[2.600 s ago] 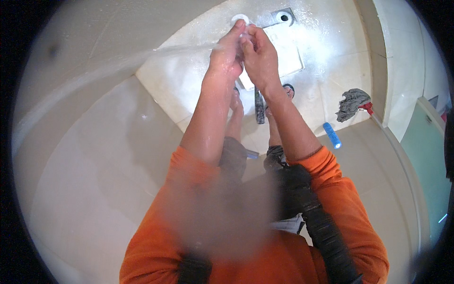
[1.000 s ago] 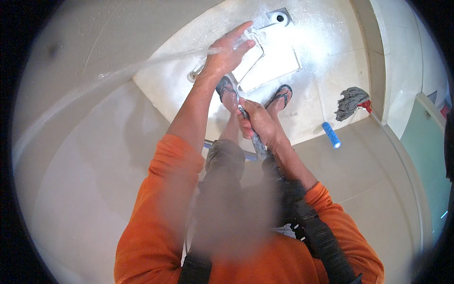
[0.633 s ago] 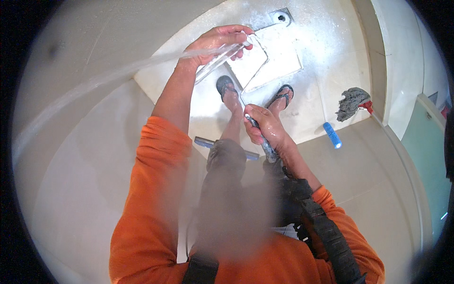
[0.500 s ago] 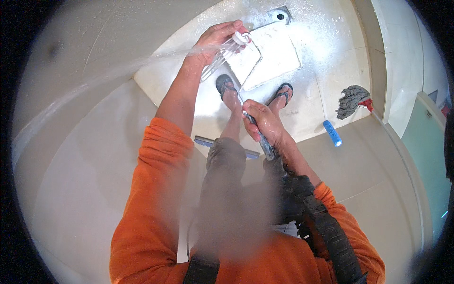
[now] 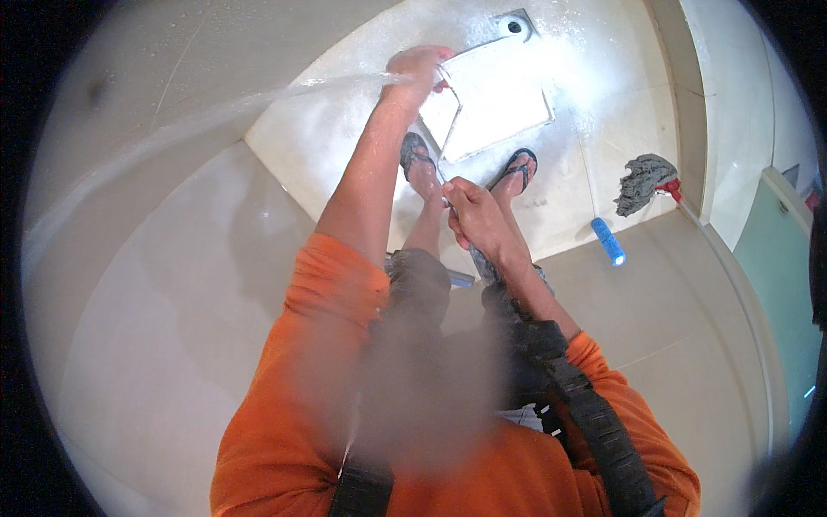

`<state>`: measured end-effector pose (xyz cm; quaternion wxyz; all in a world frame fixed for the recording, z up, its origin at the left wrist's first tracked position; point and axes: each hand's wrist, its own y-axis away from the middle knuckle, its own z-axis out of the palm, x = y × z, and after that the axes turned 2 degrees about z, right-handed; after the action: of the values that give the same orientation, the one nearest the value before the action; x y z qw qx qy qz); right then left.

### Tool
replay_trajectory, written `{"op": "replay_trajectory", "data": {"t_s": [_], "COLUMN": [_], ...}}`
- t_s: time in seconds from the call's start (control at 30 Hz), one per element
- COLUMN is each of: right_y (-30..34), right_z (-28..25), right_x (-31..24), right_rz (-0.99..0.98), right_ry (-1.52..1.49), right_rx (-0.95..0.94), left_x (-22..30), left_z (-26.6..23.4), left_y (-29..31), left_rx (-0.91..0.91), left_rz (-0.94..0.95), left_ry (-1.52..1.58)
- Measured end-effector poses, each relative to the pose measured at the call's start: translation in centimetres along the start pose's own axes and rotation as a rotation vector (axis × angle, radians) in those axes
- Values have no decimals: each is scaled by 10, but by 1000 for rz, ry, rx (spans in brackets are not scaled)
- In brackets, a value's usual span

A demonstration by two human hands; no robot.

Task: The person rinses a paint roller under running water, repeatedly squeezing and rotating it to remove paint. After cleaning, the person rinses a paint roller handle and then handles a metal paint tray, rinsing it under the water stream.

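My left hand [image 5: 417, 72] is stretched forward over the edge of a bright white panel [image 5: 504, 95] on the floor. Its fingers curl, but the hand's back hides what they hold. A water stream [image 5: 319, 84] crosses from the left and meets this hand near the wrist. Closed round a grey pole-like handle [image 5: 484, 269], my right hand [image 5: 479, 220] is above the floor between my sandalled feet [image 5: 520, 165]. The handle's thin part runs toward the panel; glare blurs its far end.
A round drain [image 5: 514, 28] is beyond the panel. To the right lie a grey string mop [image 5: 644, 183] with a red joint and a blue roller-shaped thing [image 5: 607, 241]. A blue squeegee-like bar [image 5: 461, 279] shows behind my legs. A greenish glass panel [image 5: 780, 267] stands at far right.
My left hand has shifted right and turned, and the clear thing with a white round end that it held is now out of sight. My right hand has barely moved.
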<state>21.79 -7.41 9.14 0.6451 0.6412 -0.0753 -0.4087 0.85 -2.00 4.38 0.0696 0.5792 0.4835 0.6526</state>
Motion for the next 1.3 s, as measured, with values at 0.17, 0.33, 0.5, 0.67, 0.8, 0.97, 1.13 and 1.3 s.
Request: {"op": "replay_trajectory", "data": {"t_s": [0.17, 0.33, 0.5, 0.67, 0.8, 0.97, 1.13, 1.3], "right_y": [-40, -138, -162, -170, -168, -183, -189, -192], "right_z": [29, 18, 40, 30, 21, -16, -15, -14], "right_x": [-37, -55, -110, -139, -139, -102, -82, -80], "right_rz": [-78, -82, 6, -32, -76, 81, 271, 194], "right_ry": [-333, -611, -616, -907, -897, -1110, -1183, -1201], "right_rx": [50, 100, 109, -10, 82, 92, 53, 69], "left_x": [-36, -33, -42, -42, -23, -17, 0, -7], "left_z": [12, 2, -11, -14, -14, -28, -37, -32], "left_y": [13, 50, 92, 107, 130, 129, 101, 79], "left_rx": [289, -53, 235, 202, 205, -152, -365, -342], "left_rz": [467, 136, 185, 6, 206, 235, 0, 63], "left_ry": [55, -41, -168, -22, -434, 75, 470, 548]}}
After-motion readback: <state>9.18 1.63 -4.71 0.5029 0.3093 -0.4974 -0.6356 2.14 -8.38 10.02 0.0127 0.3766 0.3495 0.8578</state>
